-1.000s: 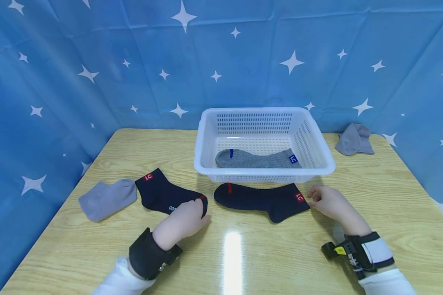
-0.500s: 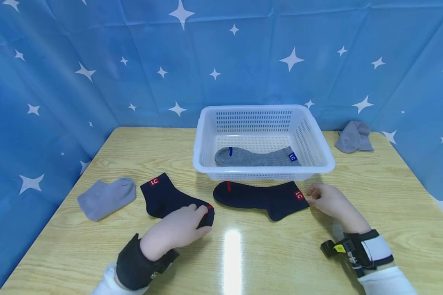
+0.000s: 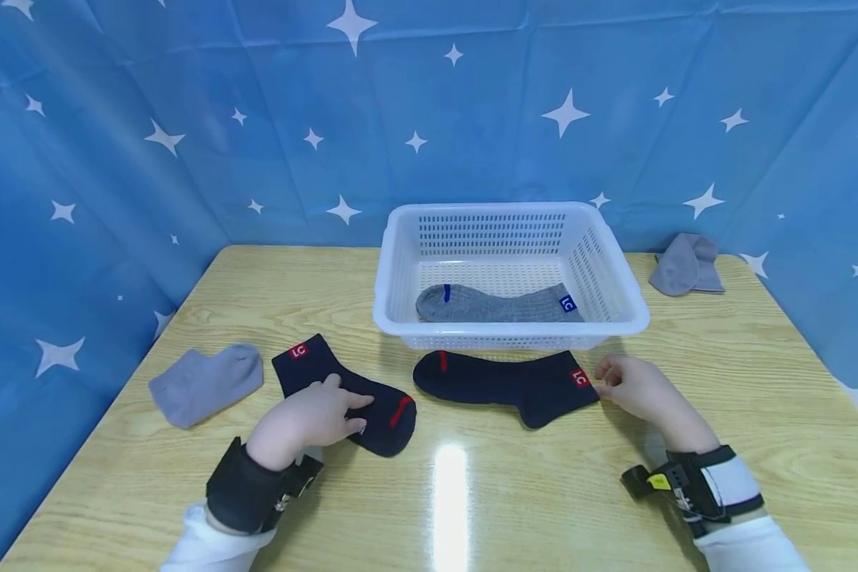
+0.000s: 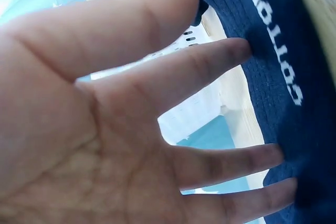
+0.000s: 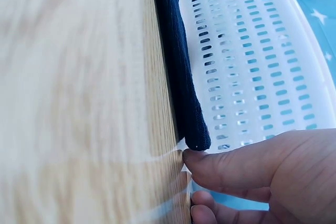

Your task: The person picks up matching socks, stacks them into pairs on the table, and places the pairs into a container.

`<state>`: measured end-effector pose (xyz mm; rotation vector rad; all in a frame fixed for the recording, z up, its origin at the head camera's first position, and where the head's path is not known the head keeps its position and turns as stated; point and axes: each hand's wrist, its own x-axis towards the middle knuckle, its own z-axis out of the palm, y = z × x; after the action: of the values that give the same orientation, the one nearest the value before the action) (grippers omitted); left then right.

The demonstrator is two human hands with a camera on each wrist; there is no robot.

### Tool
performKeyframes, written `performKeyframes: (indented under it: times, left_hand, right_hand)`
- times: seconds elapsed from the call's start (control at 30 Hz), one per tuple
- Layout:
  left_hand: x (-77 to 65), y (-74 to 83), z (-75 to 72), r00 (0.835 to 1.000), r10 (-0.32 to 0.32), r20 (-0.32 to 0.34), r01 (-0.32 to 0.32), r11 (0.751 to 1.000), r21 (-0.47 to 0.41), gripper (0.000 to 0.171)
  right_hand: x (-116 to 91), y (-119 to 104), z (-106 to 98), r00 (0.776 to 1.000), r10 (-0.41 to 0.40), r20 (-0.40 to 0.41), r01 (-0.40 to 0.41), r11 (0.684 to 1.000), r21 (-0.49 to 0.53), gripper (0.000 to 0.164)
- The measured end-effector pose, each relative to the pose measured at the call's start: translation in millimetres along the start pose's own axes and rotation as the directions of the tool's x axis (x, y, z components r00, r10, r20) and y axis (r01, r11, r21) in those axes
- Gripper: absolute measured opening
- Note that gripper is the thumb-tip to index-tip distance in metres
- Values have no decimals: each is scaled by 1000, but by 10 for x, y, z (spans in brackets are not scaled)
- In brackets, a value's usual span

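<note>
Flat on the table lies a dark navy sock (image 3: 395,433) with a red LC tag at its cuff and a red toe stripe. My left hand (image 3: 307,413) lies over its middle; in the left wrist view the spread fingers (image 4: 231,163) reach it with their tips, beside white lettering. A second, matching sock (image 3: 486,383) lies just in front of the basket, toe to the left. My right hand (image 3: 636,389) rests at its cuff end. In the right wrist view the thumb (image 5: 231,169) is right at the cuff's edge and the other fingers are loosely bent below.
Behind the second navy sock stands a white plastic basket (image 3: 511,329) holding a grey sock (image 3: 500,307) with blue marks. A plain grey short sock (image 3: 203,385) lies at the left, a folded grey one (image 3: 686,266) at the back right. A blue star-patterned curtain (image 3: 472,103) hangs behind.
My left hand has let go of the left navy sock's toe and drawn back leftward over its middle. That sock has shifted slightly right and down. The right hand stays at the other cuff.
</note>
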<state>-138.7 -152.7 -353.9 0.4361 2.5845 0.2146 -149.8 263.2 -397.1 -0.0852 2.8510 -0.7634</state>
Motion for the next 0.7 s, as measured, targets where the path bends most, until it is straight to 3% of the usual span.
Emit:
performKeyframes:
  times: [0.23,0.47,0.7]
  left_hand:
    - [-61,121,30,999,44,24,-45,998,52,41]
    - [-100,351,212,986,131,100,-133,991,5,47]
    - [-74,584,354,977,198,75,-204,976,75,53]
  right_hand:
    - [9,5,-1,1000,-4,-5,3,1000,-5,16]
    - [3,-10,7,1000,-1,7,1,1000,-6,16]
    - [-5,-11,-3,1000,-16,-1,16,1000,-3,15]
